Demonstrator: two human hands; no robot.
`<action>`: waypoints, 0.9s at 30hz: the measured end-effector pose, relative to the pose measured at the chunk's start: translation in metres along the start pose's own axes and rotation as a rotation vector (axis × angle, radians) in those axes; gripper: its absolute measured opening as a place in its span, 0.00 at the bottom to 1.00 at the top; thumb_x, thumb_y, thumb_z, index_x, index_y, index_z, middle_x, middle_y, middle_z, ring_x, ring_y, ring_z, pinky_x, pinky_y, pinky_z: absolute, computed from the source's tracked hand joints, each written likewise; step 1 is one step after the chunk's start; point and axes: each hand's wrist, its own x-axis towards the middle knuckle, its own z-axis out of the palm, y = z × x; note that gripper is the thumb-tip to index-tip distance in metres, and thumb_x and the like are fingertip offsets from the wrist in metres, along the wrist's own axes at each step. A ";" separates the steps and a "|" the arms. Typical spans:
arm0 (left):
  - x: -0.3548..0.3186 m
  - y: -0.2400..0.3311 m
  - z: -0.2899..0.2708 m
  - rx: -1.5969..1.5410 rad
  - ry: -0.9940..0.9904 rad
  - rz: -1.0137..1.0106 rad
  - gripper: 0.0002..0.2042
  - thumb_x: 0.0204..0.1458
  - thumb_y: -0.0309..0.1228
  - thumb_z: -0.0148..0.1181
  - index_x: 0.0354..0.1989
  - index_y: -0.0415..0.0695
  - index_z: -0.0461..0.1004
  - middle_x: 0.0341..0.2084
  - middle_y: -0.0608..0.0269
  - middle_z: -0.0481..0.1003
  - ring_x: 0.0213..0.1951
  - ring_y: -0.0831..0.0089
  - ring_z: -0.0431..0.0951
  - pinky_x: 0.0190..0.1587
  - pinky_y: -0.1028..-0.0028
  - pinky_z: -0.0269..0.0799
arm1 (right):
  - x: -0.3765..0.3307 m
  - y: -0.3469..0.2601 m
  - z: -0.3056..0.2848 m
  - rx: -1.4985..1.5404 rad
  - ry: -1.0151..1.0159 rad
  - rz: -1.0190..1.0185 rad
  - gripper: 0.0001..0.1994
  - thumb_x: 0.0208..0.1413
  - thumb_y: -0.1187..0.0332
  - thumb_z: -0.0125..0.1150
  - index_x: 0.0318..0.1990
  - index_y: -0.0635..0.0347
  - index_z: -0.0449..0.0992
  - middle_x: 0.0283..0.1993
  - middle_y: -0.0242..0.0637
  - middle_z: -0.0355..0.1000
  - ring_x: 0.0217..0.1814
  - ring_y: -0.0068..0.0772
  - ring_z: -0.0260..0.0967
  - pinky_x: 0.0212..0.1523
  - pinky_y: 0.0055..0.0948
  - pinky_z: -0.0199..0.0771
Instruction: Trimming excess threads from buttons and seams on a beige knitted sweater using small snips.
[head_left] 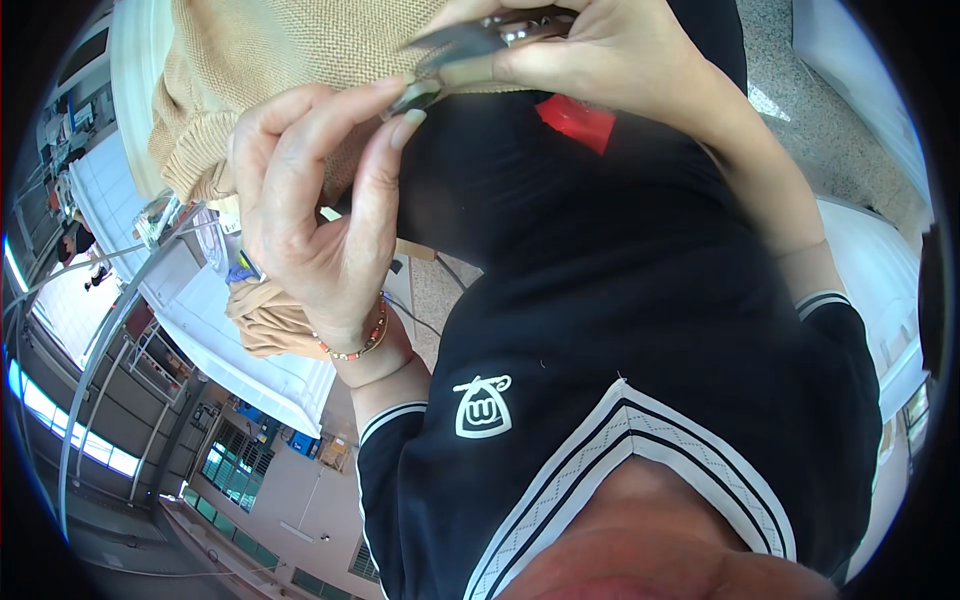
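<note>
A tan knitted garment (290, 60) hangs in front of my chest at the top left. My left hand (300, 210) pinches its lower edge between thumb and forefinger; a beaded bracelet sits on that wrist. My right hand (610, 55) is at the top centre and grips small metal thread snips (465, 45), whose dark blades point left and meet the fabric edge right at my left fingertips. What lies between the blades is too small to tell.
My black top with white trim (640, 330) fills the centre, with a red tag (575, 120) near the snips. Another tan garment (265, 320) lies on a white table (260, 370) at left. Speckled floor (800, 90) shows at upper right.
</note>
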 end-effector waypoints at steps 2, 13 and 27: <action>0.002 -0.001 -0.001 -0.022 -0.013 -0.016 0.13 0.40 0.20 0.70 0.37 0.44 0.81 0.31 0.65 0.72 0.33 0.75 0.71 0.36 0.78 0.67 | 0.001 0.001 -0.002 -0.057 -0.010 -0.163 0.09 0.46 0.78 0.68 0.37 0.64 0.80 0.26 0.29 0.69 0.27 0.18 0.64 0.26 0.20 0.60; 0.032 0.013 -0.006 -0.145 -0.224 -0.274 0.10 0.59 0.27 0.57 0.44 0.35 0.78 0.33 0.65 0.76 0.35 0.83 0.72 0.39 0.87 0.64 | 0.006 -0.018 -0.019 0.054 -0.001 0.003 0.06 0.49 0.78 0.63 0.36 0.67 0.78 0.29 0.33 0.73 0.31 0.19 0.68 0.31 0.20 0.67; 0.045 0.026 -0.017 -0.272 -0.444 -0.290 0.05 0.49 0.17 0.62 0.35 0.34 0.79 0.34 0.62 0.75 0.27 0.83 0.69 0.27 0.86 0.58 | -0.005 -0.014 -0.025 0.217 0.026 0.072 0.11 0.54 0.77 0.62 0.45 0.68 0.76 0.33 0.27 0.73 0.31 0.10 0.65 0.29 0.14 0.64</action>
